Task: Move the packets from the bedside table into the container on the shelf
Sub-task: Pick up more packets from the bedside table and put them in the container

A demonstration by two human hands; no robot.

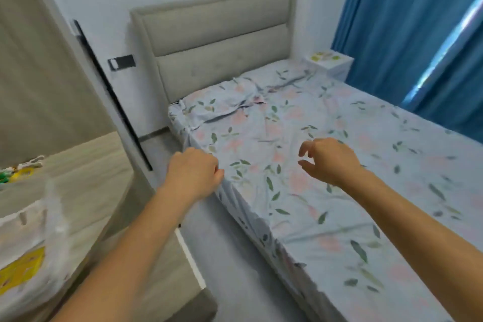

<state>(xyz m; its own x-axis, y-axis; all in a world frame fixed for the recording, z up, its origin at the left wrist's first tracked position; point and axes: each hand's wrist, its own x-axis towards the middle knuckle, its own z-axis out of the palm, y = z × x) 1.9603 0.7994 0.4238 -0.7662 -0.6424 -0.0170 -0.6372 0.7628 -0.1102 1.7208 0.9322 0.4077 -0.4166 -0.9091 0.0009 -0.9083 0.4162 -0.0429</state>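
A white bedside table (337,69) stands in the far corner beyond the bed, by the blue curtain. Yellow-green packets (325,56) lie on its top. My left hand (193,174) hovers over the near corner of the bed with its fingers curled and nothing in it. My right hand (329,159) is held above the sheet, fingers loosely bent, holding nothing. A wooden shelf surface (86,162) is at the left; a clear container (28,238) with yellow contents shows blurred at the lower left.
The bed (326,165) with a floral sheet fills the middle and right, its grey headboard (217,36) against the wall. A narrow strip of grey floor (230,256) runs between shelf and bed. Blue curtains (407,29) hang at the right.
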